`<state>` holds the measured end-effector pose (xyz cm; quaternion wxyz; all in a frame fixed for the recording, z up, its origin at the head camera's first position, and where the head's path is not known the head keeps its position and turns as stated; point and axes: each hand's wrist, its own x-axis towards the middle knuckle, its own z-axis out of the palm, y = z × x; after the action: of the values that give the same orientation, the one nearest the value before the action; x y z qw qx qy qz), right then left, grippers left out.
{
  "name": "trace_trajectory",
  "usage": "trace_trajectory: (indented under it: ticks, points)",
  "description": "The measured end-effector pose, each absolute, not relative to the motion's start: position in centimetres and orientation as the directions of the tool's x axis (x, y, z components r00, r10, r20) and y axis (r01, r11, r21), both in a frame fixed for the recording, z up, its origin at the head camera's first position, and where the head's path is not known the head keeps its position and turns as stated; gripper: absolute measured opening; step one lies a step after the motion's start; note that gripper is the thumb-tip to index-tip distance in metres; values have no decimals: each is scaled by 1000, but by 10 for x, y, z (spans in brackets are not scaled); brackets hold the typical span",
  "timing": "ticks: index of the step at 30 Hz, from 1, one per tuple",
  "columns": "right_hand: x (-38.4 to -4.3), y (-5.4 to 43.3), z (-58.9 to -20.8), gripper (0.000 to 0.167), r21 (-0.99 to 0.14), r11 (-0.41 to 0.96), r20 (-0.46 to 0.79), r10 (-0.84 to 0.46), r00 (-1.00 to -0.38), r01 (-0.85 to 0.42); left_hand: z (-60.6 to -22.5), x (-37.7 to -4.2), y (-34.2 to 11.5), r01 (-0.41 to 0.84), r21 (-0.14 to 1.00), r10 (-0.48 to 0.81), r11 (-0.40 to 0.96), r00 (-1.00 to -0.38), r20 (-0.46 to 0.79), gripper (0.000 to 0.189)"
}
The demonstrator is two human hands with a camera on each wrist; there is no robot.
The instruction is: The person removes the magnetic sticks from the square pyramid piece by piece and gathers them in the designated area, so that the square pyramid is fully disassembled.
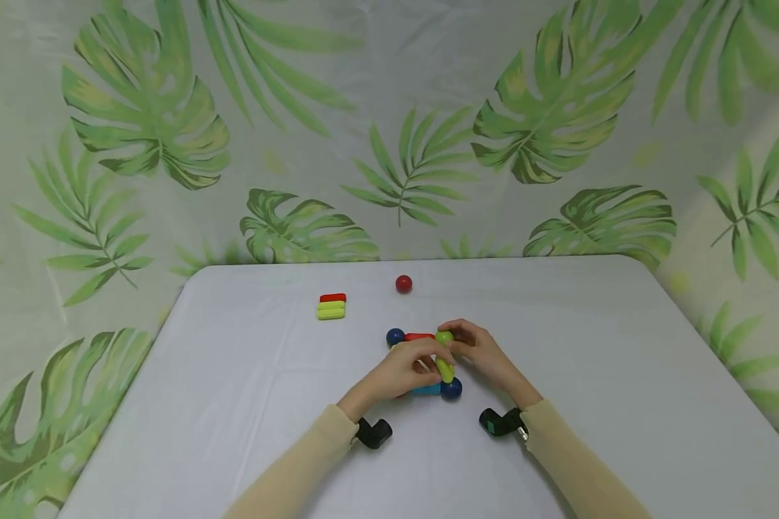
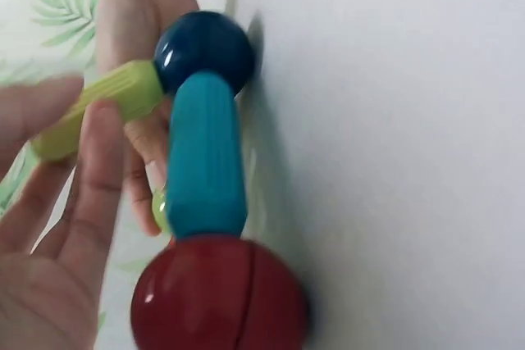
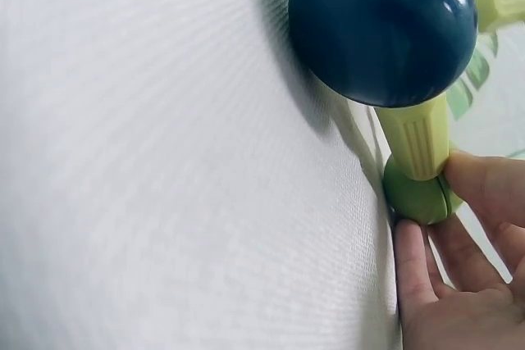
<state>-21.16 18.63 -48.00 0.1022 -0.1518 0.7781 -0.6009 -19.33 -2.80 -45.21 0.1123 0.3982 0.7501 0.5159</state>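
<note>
A frame of magnetic rods and balls lies on the table. My left hand (image 1: 402, 369) pinches a yellow-green rod (image 2: 131, 92) that sticks up from the near navy ball (image 1: 451, 389). My right hand (image 1: 487, 357) holds the green ball (image 3: 414, 194) at the far right corner. A second yellow-green rod (image 3: 417, 138) joins the green and navy balls. From the navy ball a blue rod (image 2: 205, 153) runs to a red ball (image 2: 217, 297), mostly hidden by my left hand in the head view. A red rod (image 1: 419, 336) reaches the far navy ball (image 1: 395, 336).
Farther back on the white table (image 1: 558, 303) sits a loose red ball (image 1: 404, 284). To its left, a red rod (image 1: 332, 298) lies beside two yellow-green rods (image 1: 331, 310). A leaf-patterned cloth (image 1: 415, 158) hangs behind the table's far edge.
</note>
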Motion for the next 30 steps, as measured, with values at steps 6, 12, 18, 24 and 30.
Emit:
trace_trajectory:
  ticks: [6, 12, 18, 24, 30]
  points:
    - [-212, 187, -478, 32, -960, 258, 16, -345, -938, -112, -452, -187, -29, 457, 869, 561, 190, -777, 286, 18]
    - [-213, 187, -479, 31, -953, 284, -1, -336, -942, -100, -449, -193, -59, 272, 957, 447, 102, -872, 201, 18]
    - [-214, 187, -480, 30, -954, 291, -26, -323, -946, -74, -457, -210, -114, 142, 976, 199, 166, -974, 108, 20]
    - [-213, 187, -480, 29, -957, 285, -37, -307, -951, -55, -467, -233, -153, 21, 896, -50, 443, -998, 48, 19]
    - [-212, 184, -481, 31, -959, 277, -35, -313, -949, -56, -470, -249, -164, -11, 840, -76, 543, -996, 36, 15]
